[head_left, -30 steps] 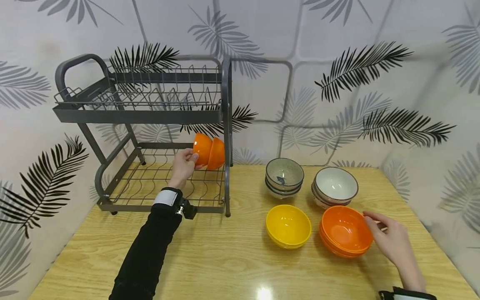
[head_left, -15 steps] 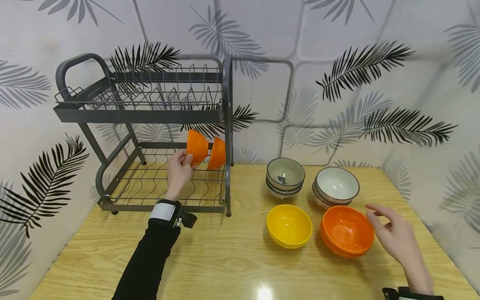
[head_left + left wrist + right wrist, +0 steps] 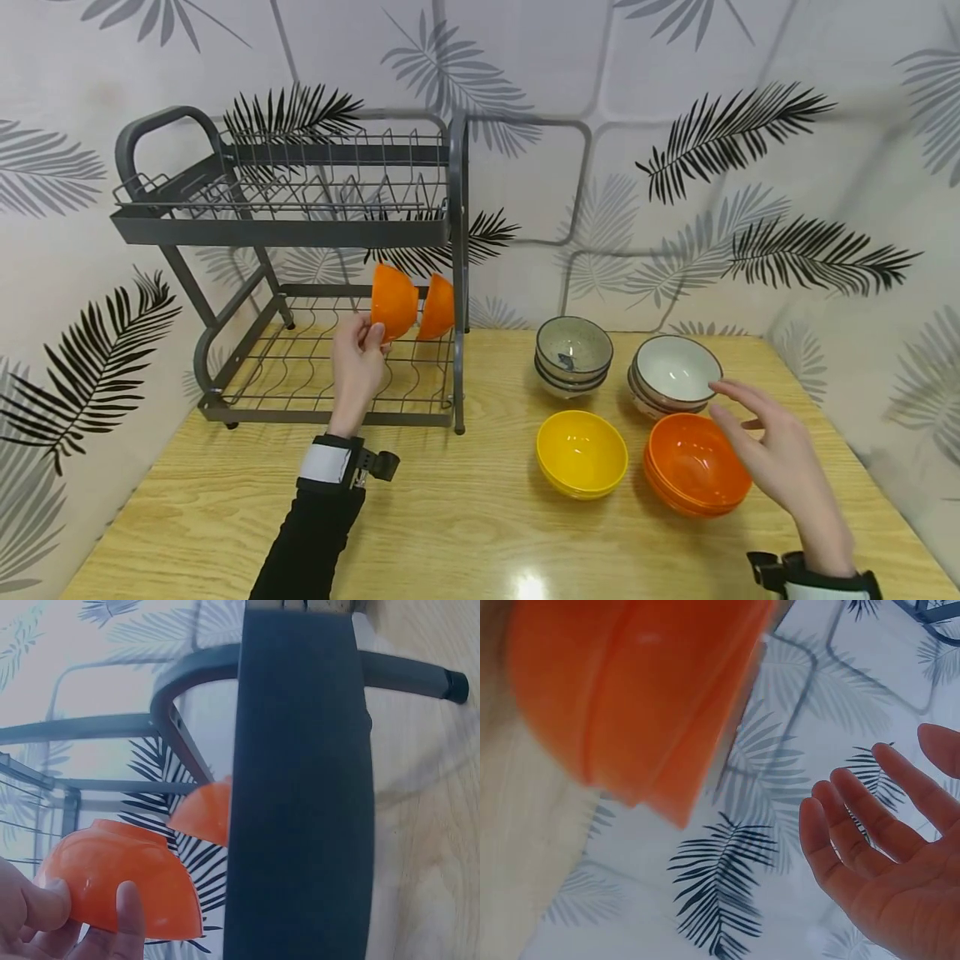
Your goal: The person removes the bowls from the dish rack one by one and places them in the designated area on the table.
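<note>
My left hand [image 3: 356,362] pinches an orange bowl [image 3: 394,302] that is tipped on its side within the lower tier of the dark dish rack [image 3: 330,418]. Just to its right, a second orange bowl [image 3: 437,308] stands on edge in that tier, by the rack's right post. In the left wrist view, thumb and fingers grip the held bowl [image 3: 120,877] near its rim. My right hand [image 3: 776,450], fingers relaxed and holding nothing, hovers over the right side of a stack of orange bowls [image 3: 697,467]. In the right wrist view its fingers are apart from that stack [image 3: 630,697].
Left of the orange stack are yellow bowls [image 3: 581,454]. Behind stand a stack of grey-green bowls [image 3: 573,350] and a stack of white bowls [image 3: 677,371]. The rack's upper tier [image 3: 285,233] overhangs my left hand. A leaf-patterned wall backs the wooden table [image 3: 442,517].
The held orange bowl has moved left, away from the second bowl, leaving a gap. My right hand has lifted from beside the orange stack and moved up toward the white bowls.
</note>
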